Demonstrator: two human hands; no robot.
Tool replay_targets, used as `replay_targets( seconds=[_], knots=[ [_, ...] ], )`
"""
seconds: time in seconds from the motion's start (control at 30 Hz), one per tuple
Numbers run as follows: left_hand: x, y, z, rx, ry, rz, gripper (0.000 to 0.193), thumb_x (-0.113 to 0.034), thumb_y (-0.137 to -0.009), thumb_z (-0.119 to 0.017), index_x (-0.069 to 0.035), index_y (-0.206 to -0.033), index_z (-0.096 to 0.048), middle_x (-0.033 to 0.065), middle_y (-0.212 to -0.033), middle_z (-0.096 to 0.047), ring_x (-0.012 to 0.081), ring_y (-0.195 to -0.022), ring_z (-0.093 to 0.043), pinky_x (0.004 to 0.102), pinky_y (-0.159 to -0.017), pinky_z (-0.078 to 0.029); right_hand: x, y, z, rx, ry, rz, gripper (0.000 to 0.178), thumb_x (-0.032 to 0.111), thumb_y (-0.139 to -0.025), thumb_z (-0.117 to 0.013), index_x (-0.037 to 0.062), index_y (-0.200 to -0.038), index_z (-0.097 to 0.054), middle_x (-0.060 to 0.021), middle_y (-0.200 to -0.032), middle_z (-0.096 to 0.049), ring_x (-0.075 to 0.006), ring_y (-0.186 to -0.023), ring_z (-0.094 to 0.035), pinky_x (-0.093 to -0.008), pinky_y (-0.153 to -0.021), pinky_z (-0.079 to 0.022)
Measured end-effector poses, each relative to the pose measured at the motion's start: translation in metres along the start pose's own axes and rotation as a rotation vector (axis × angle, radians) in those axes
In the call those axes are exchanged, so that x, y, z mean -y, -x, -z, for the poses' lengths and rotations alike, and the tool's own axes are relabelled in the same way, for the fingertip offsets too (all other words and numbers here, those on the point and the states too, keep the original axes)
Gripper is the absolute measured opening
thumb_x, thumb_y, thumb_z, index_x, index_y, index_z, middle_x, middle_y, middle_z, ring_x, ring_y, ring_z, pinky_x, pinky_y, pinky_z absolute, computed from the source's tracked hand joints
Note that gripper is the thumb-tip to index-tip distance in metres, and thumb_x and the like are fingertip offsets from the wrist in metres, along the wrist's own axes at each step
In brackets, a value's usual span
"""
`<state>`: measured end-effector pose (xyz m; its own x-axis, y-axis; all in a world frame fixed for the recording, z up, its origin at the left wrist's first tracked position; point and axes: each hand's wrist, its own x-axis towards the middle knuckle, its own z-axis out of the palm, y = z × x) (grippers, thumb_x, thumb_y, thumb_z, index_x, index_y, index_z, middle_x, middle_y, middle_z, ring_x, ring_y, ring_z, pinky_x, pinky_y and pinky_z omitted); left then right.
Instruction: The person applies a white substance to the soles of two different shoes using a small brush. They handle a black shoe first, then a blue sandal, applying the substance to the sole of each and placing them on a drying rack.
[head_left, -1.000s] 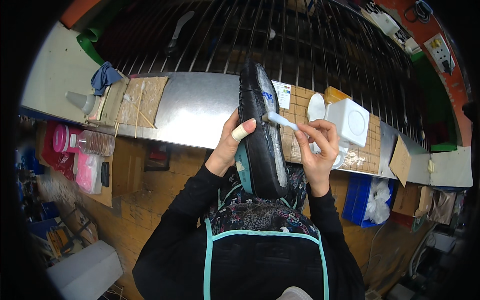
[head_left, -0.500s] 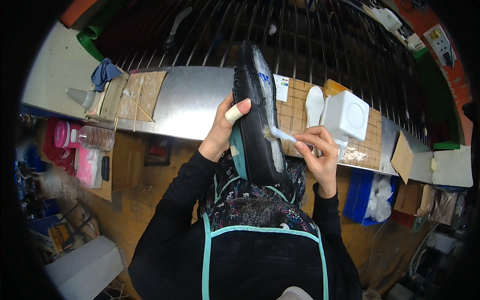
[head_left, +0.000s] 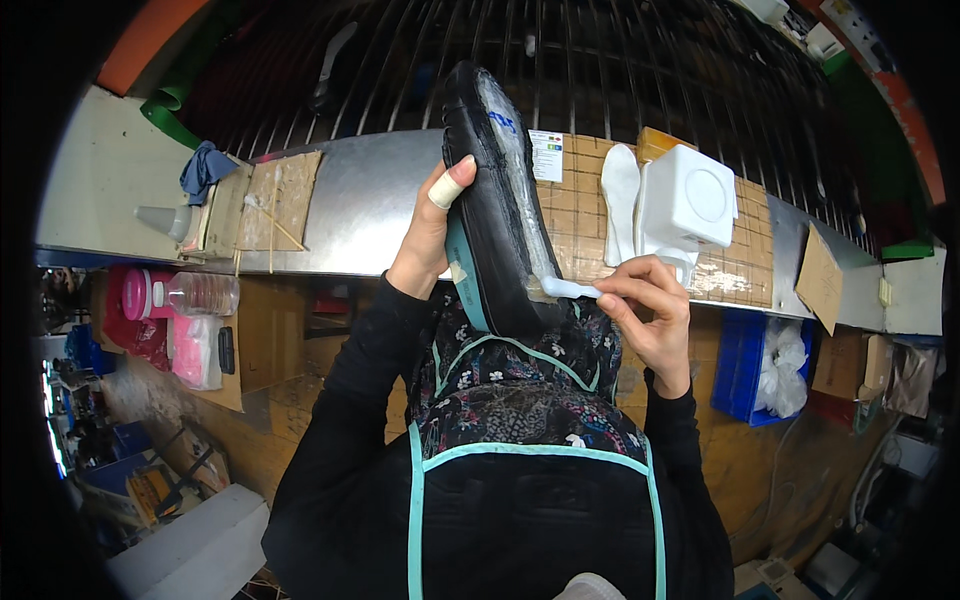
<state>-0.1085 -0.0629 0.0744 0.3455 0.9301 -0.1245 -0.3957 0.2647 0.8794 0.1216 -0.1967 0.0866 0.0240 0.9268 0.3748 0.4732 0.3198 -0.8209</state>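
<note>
Straight across the scene a metal worktop [head_left: 375, 185] is stretched, light thrown back off its bare left part. Its far edge is backed by a dark rack of metal bars [head_left: 590, 75]; its left end is met by a pale panel [head_left: 105, 185]. Beyond the far right corner, an orange wall [head_left: 897, 115] is glimpsed; below the near edge, scuffed brown floor [head_left: 285, 430] is revealed.

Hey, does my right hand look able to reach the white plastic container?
Probably yes: the white plastic container sits close beyond the right hand, its upper face uncovered, though the fingers hold a pale-handled brush that may hinder gripping.
</note>
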Motion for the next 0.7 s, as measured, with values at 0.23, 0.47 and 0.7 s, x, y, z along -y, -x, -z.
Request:
replay_targets(
  seconds=[0.23,0.47,0.7],
  knots=[
    [-0.005,-0.005,-0.007,0.036,0.142,0.091,0.056,-0.046,-0.085,-0.066,0.002,-0.112,-0.060,0.0129,-0.098,-0.066,0.0161,-0.082,-0.069,0.0282,-0.075,-0.059,0.007,-0.001,0.009,-0.013,0.085,0.067,0.015,0.015,-0.075,-0.078,0.0103,-0.089,-0.076,-0.0001,-0.081,-0.063,-0.0115,-0.068,-0.050,-0.0287,-0.071,-0.029],
    [-0.010,-0.005,-0.016,0.063,0.242,0.168,0.056,-0.048,-0.084,-0.067,0.001,-0.111,-0.063,0.0129,-0.099,-0.068,0.0172,-0.084,-0.070,0.0289,-0.076,-0.059,0.020,-0.009,0.016,-0.015,0.123,0.144,0.017,0.012,-0.073,-0.078,0.0103,-0.089,-0.076,-0.0004,-0.082,-0.063,-0.0124,-0.068,-0.050,-0.0294,-0.072,-0.030],
    [-0.001,-0.004,-0.015,0.170,0.384,0.292,0.059,-0.051,-0.085,-0.065,0.001,-0.112,-0.063,0.0124,-0.100,-0.068,0.0171,-0.084,-0.070,0.0290,-0.077,-0.059,0.032,-0.020,0.017,-0.011,0.141,0.283,0.020,0.010,-0.069,-0.079,0.0098,-0.088,-0.076,-0.0013,-0.083,-0.064,-0.0133,-0.070,-0.052,-0.0301,-0.074,-0.032]
  ],
)
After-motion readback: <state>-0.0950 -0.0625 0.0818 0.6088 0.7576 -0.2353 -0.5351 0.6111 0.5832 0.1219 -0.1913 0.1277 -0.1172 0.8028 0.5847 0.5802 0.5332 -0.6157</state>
